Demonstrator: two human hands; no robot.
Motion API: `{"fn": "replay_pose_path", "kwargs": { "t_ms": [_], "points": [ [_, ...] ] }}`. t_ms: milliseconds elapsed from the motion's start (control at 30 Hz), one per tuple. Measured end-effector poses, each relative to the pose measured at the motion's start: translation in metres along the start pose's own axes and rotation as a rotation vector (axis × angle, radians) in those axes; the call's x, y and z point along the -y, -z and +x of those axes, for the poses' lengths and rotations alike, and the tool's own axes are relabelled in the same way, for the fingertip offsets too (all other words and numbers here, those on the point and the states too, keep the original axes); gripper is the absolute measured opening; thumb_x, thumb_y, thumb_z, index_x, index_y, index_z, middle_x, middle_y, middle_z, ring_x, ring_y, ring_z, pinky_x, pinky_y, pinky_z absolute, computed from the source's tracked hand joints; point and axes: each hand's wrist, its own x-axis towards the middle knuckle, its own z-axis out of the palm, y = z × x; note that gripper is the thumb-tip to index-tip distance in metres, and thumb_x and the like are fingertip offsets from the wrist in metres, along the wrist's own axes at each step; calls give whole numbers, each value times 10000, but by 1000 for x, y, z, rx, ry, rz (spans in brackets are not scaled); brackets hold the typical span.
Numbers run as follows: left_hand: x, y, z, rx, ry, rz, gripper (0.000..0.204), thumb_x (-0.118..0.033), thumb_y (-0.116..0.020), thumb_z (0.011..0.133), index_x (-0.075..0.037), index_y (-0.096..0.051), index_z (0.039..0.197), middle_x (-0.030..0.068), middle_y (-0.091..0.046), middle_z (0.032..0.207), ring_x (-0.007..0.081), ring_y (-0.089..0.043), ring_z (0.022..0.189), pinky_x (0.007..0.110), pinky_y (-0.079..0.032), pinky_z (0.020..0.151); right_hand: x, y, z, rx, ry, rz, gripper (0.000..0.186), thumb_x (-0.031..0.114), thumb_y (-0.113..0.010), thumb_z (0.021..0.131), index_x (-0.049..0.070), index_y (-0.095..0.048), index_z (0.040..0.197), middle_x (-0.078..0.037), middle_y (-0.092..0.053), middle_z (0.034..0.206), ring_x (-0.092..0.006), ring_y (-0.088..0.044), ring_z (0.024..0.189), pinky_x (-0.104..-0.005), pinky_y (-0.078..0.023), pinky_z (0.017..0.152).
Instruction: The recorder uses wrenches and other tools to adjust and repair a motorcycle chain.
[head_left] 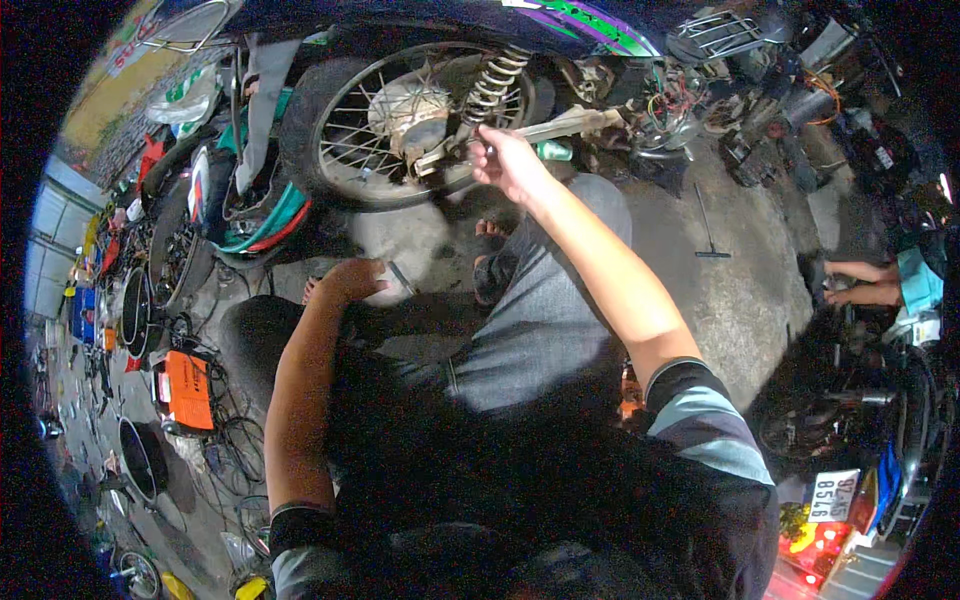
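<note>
My right hand (505, 168) reaches up to the rear wheel (345, 130) of a motorcycle, beside the axle end and the foot of the coil-spring shock absorber (497, 80). Its fingers are curled together; what they hold, if anything, is too small to make out. Lower and to the left, my left hand (356, 281) is closed near my left knee. A thin, pale metal tool (402, 279) sticks out by its fingertips and seems to be held there; its kind cannot be told. The wheel has a spoked rim and a dusty hub (410, 110).
A T-handle wrench (711, 235) lies on the concrete to the right. A green can (554, 151) is behind my right wrist. An orange machine (188, 390) with cables, loose rims and parts crowd the left. Another person's bare legs (862, 283) show at the far right.
</note>
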Motion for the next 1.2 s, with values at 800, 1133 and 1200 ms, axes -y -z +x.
{"fn": "replay_pose_path", "kwargs": {
  "t_ms": [800, 1133, 1200],
  "points": [
    [8, -10, 2, 44, 87, -53, 410, -373, -537, 717, -52, -505, 971, 144, -534, 978, 295, -499, 922, 374, -387, 796, 47, 5, -8, -94, -6, -557, 182, 167, -523, 738, 10, -494, 824, 56, -341, 492, -28, -264, 373, -176, -237, 339],
    [-1, 0, 2, -41, 126, -110, 429, -359, -528, 676, -19, -520, 937, 180, -538, 939, 320, -511, 885, 386, -401, 767, 37, 12, 16, -317, 355, -1234, 318, 196, -498, 706, -28, -570, 920, -109, -579, 702, -180, -523, 586, -282, -405, 551],
    [9, -8, 6, -33, 108, -115, 429, -364, -524, 674, -17, -523, 925, 185, -540, 925, 324, -514, 874, 388, -402, 763, 35, 15, 15, -304, 366, -1244, 308, 200, -496, 707, -33, -574, 892, -134, -587, 738, -196, -539, 655, -288, -406, 614]
  ]
}}
